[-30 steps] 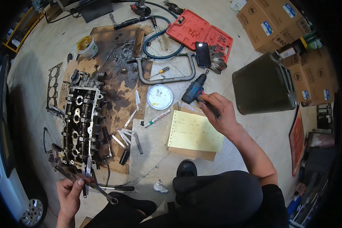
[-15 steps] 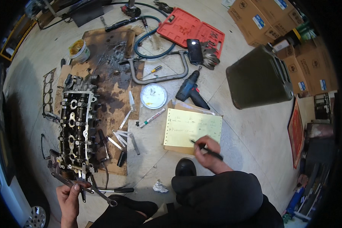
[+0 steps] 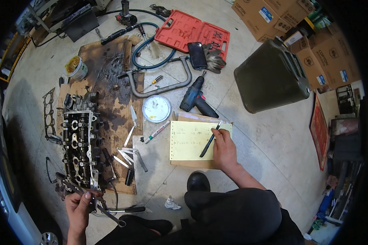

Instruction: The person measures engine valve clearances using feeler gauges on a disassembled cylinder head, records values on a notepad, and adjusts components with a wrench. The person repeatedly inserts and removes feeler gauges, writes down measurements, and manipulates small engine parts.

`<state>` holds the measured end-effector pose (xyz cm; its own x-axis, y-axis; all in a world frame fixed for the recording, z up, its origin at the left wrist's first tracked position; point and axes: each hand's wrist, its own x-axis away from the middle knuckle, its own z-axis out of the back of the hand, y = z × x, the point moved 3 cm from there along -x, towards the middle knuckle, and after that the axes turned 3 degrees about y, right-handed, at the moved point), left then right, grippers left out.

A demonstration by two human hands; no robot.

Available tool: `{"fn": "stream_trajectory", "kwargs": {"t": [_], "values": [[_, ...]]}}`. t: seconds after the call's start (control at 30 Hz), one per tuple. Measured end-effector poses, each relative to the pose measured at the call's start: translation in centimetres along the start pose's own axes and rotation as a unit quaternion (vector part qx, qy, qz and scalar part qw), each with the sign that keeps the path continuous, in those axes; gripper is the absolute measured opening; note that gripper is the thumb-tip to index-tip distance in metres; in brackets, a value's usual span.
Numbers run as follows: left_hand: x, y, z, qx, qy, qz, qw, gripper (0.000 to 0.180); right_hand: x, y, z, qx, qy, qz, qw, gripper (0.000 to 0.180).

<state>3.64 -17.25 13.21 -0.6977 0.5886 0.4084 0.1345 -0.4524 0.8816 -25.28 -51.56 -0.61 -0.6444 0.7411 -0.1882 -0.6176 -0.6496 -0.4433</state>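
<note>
Against the right hand (image 3: 225,152), a black pen (image 3: 208,144) slants over paper (image 3: 187,150).

You are in a vehicle repair workshop: a car (image 3: 13,206) stands at your left, an engine cylinder head (image 3: 75,142) lies on oil-stained cardboard (image 3: 115,113) on the floor (image 3: 255,143), with a red tool case (image 3: 176,32) and cordless drill (image 3: 192,97) nearby.

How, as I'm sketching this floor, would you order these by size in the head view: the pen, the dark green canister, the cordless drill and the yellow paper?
Largest to smallest, as they look there:
1. Dark green canister
2. Yellow paper, though partly covered
3. Cordless drill
4. Pen
</note>
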Motion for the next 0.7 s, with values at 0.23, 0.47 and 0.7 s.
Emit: {"fn": "stream_trajectory", "kwargs": {"t": [0.23, 0.47, 0.7], "values": [[0.0, -0.9, 0.0, 0.039, 0.002, 0.002, 0.999, 0.028, -3.5, 1.4, 1.3, -0.154, -0.016, -0.043, 0.987, 0.032], [-0.5, -1.0, -0.4, 0.017, -0.009, 0.021, 1.0, 0.027, -6.5, -1.7, -2.2, -0.102, -0.129, 0.096, 0.982, 0.025], [-0.5, -0.9, -0.5, -0.007, -0.002, 0.024, 1.0, 0.03, -9.0, -0.4, -0.9, -0.196, -0.107, 0.08, 0.971, 0.027]]}}
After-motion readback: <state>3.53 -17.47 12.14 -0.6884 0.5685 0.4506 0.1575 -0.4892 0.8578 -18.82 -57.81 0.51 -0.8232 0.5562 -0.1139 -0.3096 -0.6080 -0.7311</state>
